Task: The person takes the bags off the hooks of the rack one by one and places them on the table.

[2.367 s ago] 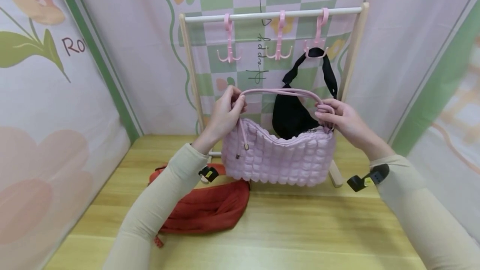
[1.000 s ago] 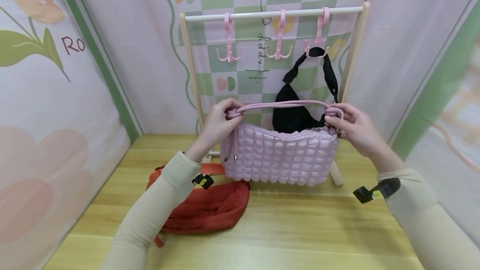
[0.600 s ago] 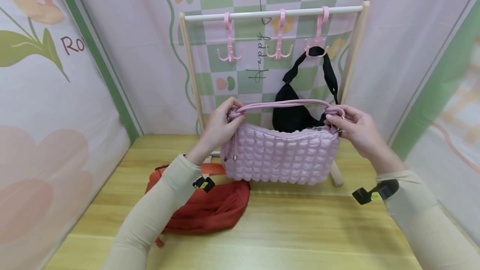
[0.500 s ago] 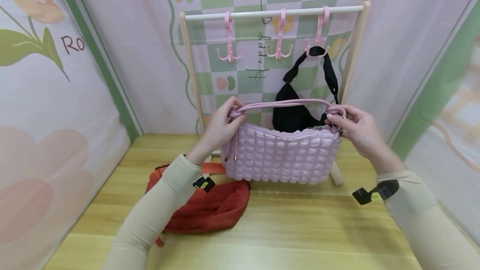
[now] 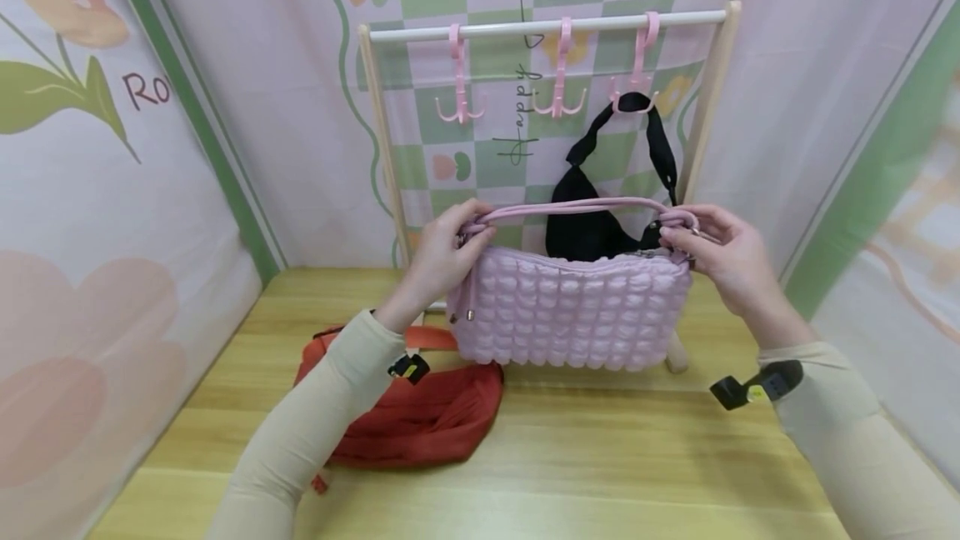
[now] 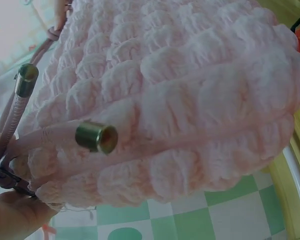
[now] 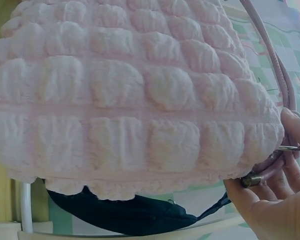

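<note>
A pink puffy handbag is held up in front of the rack, its two thin straps arching over the top. My left hand pinches the strap end at the bag's upper left corner. At the upper right corner my right hand grips the knotted strap by its metal ring. Cord ends with gold tips dangle on the left side in the left wrist view. In the right wrist view, my right fingers and thumb close round the strap knot beside the bubbled fabric.
A wooden rack with a white bar carries three pink hooks, including a middle hook. A black bag hangs from the right hook, partly behind the handbag. A red bag lies on the wooden table under my left forearm.
Earlier, my left hand pinched higher on the strap; it has moved down to the strap's left end. The bag has shifted slightly right, and the right hand has moved a little right with it.
</note>
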Tool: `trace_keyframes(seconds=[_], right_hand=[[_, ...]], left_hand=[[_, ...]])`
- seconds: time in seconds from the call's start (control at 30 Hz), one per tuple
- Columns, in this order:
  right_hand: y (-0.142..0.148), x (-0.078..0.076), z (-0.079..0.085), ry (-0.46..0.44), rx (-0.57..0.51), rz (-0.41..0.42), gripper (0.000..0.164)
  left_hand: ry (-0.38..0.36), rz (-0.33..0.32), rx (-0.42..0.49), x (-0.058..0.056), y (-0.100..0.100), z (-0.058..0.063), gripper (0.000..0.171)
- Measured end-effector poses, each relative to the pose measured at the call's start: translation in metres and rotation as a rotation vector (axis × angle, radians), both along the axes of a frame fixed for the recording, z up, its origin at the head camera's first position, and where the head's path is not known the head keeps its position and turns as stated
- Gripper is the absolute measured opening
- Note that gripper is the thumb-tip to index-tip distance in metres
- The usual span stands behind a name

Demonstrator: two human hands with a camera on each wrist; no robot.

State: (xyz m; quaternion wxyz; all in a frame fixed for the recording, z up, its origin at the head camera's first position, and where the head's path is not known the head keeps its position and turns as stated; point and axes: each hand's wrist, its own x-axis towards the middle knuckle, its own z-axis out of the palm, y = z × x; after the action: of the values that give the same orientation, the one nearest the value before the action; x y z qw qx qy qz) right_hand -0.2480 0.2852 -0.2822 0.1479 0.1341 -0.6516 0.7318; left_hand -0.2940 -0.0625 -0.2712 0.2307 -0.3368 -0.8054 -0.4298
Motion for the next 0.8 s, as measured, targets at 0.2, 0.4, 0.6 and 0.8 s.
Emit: trace_keyframes(seconds=[0.2,0.4,0.6,0.8], right_hand=[[0.003,0.001,0.003,0.040,-0.013,-0.017,0.028],[0.007,0.004,0.009,0.057,0.002,-0.031,0.026],[0.012,0.007,0.014,0.035,0.036,-0.035,0.025],[0.021,0.010,0.014,-0.008,0.122,-0.042,0.021]], left_hand=[[0.034,0.000,0.021,0.000,0.003,0.002,0.018],[0.047,-0.008,0.022,0.002,0.006,0.006,0.020],[0.027,-0.034,0.014,0.003,0.009,0.008,0.020],[-0.004,-0.055,0.001,0.004,0.013,0.005,0.020]])
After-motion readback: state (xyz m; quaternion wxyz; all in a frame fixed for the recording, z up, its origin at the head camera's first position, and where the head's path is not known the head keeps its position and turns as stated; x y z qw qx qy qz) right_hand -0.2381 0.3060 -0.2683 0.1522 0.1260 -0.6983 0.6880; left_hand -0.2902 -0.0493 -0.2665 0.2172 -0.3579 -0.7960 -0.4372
